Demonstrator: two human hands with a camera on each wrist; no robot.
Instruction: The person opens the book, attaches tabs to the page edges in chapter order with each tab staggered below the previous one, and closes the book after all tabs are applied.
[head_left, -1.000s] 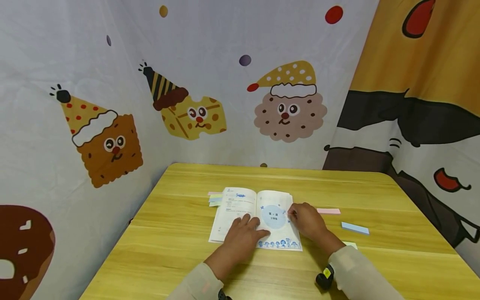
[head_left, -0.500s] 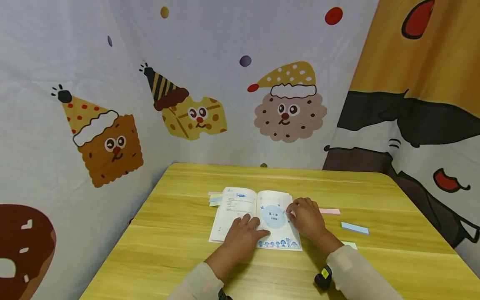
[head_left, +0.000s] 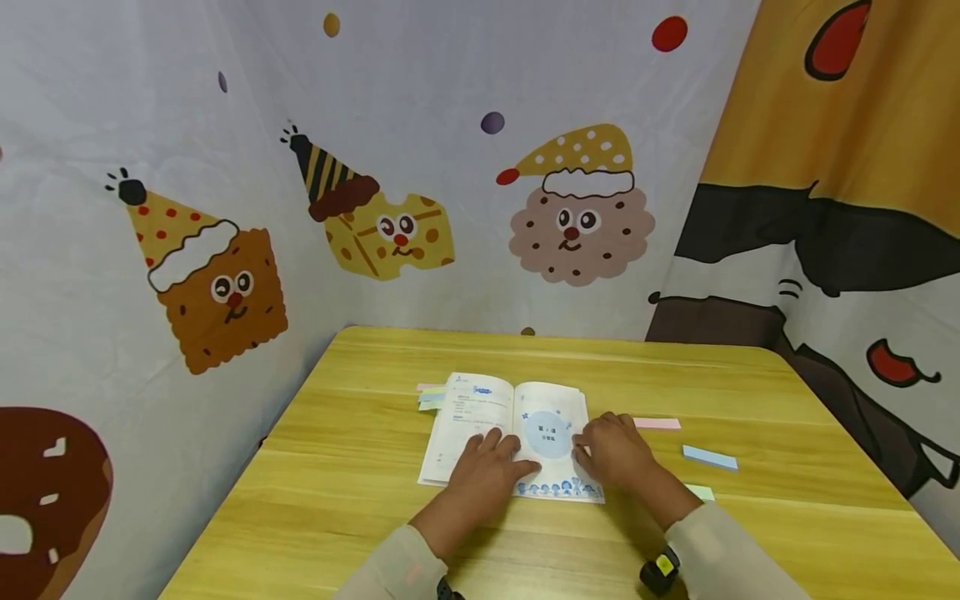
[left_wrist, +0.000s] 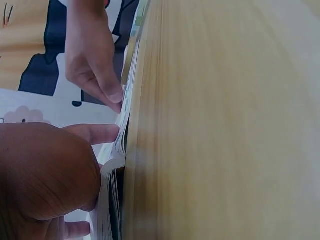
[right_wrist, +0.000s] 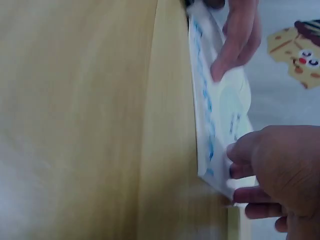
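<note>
An open book (head_left: 480,404) lies on the wooden table, printed text on its left page and a pale blue circle on its right page (head_left: 547,396). My left hand (head_left: 483,475) rests across the lower middle of the book with fingers spread, the thumb over the right page. At that page's right edge is my right hand (head_left: 618,450), fingers bent, thumb and index finger close together on the paper (right_wrist: 220,115). Whether paper is between them cannot be made out. Several coloured tabs (head_left: 431,398) stick out from the book's left edge.
On the table (head_left: 375,533) right of the book lie a pink paper strip (head_left: 657,423), a blue strip (head_left: 710,457) and a pale green one (head_left: 701,492), partly hidden by the right arm. A cartoon-printed cloth (head_left: 420,308) hangs behind the table.
My right hand shifts slightly up along the right page's edge, then comes back down, its thumb and index finger now a little apart. My left hand stays in place.
</note>
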